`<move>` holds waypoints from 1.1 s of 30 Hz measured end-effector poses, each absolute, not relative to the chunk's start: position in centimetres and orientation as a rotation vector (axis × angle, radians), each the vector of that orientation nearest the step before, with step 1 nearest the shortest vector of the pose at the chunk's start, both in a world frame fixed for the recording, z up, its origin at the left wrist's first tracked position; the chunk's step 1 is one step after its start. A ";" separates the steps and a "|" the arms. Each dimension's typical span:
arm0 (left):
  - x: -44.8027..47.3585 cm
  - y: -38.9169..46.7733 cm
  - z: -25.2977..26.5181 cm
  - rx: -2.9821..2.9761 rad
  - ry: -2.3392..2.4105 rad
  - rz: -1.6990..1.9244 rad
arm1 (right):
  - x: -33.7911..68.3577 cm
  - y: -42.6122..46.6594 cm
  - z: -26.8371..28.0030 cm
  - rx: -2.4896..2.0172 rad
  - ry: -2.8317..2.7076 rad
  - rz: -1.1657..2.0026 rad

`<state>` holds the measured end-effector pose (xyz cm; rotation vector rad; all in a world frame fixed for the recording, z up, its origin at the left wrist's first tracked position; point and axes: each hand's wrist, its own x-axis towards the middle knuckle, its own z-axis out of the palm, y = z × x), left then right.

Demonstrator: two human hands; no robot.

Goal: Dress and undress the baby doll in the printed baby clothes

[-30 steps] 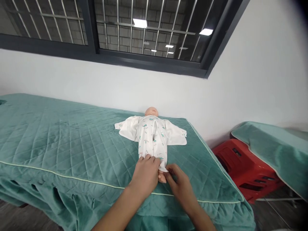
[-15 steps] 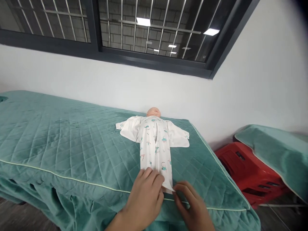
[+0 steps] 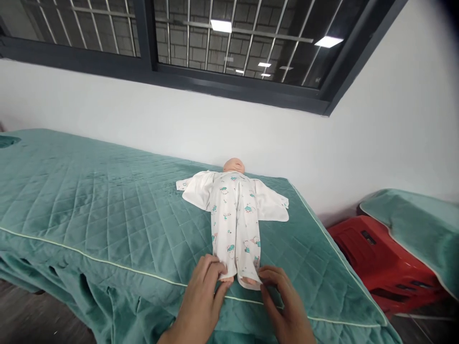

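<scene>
A baby doll (image 3: 234,165) lies on its back with its head toward the wall. Patterned white baby pants (image 3: 229,217) cover its legs, and a white baby top (image 3: 269,198) spreads out at both sides. My left hand (image 3: 202,294) is closed on the left pant cuff, its thumb by a doll foot (image 3: 226,279). At the other cuff, my right hand (image 3: 283,298) pinches the outer edge of the hem. The second foot (image 3: 250,281) shows inside that opening. Part of the doll's head and its arms are hidden.
The doll lies on a bed with a quilted green cover (image 3: 118,210), near its front edge. Behind it stand a white wall (image 3: 172,114) and a barred window (image 3: 229,43). Red plastic stools (image 3: 373,258) and a green cloth (image 3: 412,229) are at the right.
My left hand has moved left from the middle of the hems to the left cuff. The two pant legs now lie apart, with both feet showing. My right hand stays at the right hem.
</scene>
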<state>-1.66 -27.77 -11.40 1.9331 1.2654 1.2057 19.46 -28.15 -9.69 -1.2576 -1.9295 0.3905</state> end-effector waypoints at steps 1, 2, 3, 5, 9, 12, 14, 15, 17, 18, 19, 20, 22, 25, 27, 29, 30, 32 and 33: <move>-1.6 -27.8 -11.5 1.936 1.254 1.212 | 19.4 -28.1 -9.7 -1.239 -1.935 0.399; -1.5 -28.0 -11.5 1.944 1.250 1.221 | 19.3 -28.1 -9.7 -1.221 -1.945 0.409; -1.6 -28.1 -11.6 1.956 1.248 1.235 | 19.4 -28.1 -9.6 -1.204 -1.958 0.420; -1.9 -28.2 -11.9 1.994 1.226 1.268 | 19.7 -27.9 -9.3 -1.163 -1.992 0.455; -3.8 -26.6 -12.1 2.037 1.137 1.304 | 21.1 -25.8 -8.8 -1.116 -2.063 0.510; -5.3 -22.5 -11.9 2.016 1.371 1.352 | 21.8 -21.4 -9.0 -1.251 -2.003 0.316; -5.7 -19.0 -11.9 2.067 1.591 1.330 | 21.9 -17.6 -9.4 -1.344 -1.989 0.125; -5.7 -17.2 -11.9 2.110 1.655 1.286 | 21.8 -15.8 -9.5 -1.364 -1.998 0.049; -5.5 -14.1 -12.0 2.231 1.686 1.156 | 21.5 -12.7 -9.7 -1.385 -2.091 0.024; -5.3 -12.9 -12.1 2.306 1.663 1.084 | 21.4 -11.6 -9.6 -1.391 -2.147 0.043; -5.1 -11.8 -12.2 2.379 1.627 1.019 | 21.2 -10.8 -9.6 -1.397 -2.198 0.071; -5.0 -11.1 -12.2 2.445 1.589 0.968 | 21.1 -10.3 -9.5 -1.401 -2.235 0.093; -4.8 -10.2 -12.2 2.527 1.551 0.916 | 21.0 -10.0 -9.3 -1.414 -2.254 0.098; -4.7 -10.1 -11.9 2.534 1.569 0.910 | 21.2 -10.3 -9.2 -1.444 -2.221 0.062; -4.5 -10.3 -11.6 2.529 1.505 0.887 | 21.3 -10.4 -9.2 -1.449 -2.227 0.052; -4.2 -10.3 -11.2 2.517 1.366 0.860 | 21.3 -10.4 -9.2 -1.437 -2.245 0.062; -4.0 -10.3 -11.0 2.495 1.305 0.858 | 21.4 -10.3 -9.2 -1.426 -2.244 0.074; -3.5 -9.9 -10.8 2.424 1.241 0.876 | 21.4 -10.2 -9.3 -1.399 -2.216 0.115; -3.3 -9.6 -10.7 2.384 1.229 0.886 | 21.5 -10.1 -9.3 -1.385 -2.189 0.150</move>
